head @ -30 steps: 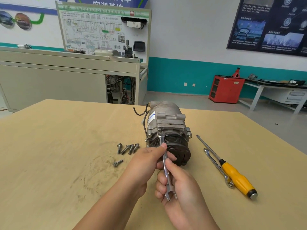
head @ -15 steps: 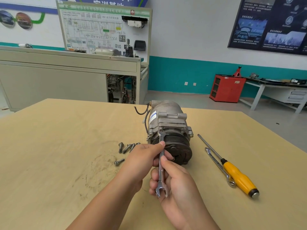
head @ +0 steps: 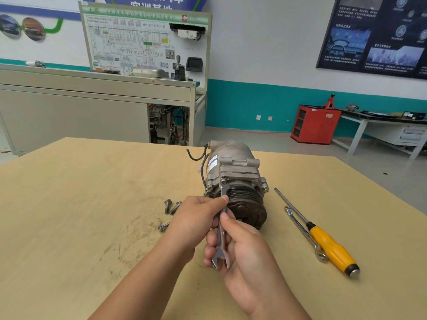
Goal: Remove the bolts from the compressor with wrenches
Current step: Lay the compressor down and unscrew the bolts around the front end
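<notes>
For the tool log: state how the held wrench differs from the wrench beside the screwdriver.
The silver open-ended wrench is gripped by the left hand and right hand, its upper end at a bolt on the grey metal compressor; the slim silver wrench lies untouched on the wooden table. The gripped wrench's near end is an open fork; the lying one's looks ring-shaped. Both are silver metal.

Head-worn camera looks forward and down over a wooden table (head: 69, 204) in a workshop.
The single wide-angle view sits close above the table's near edge, faces its far edge and takes in the back wall (head: 265, 54) beyond.
</notes>
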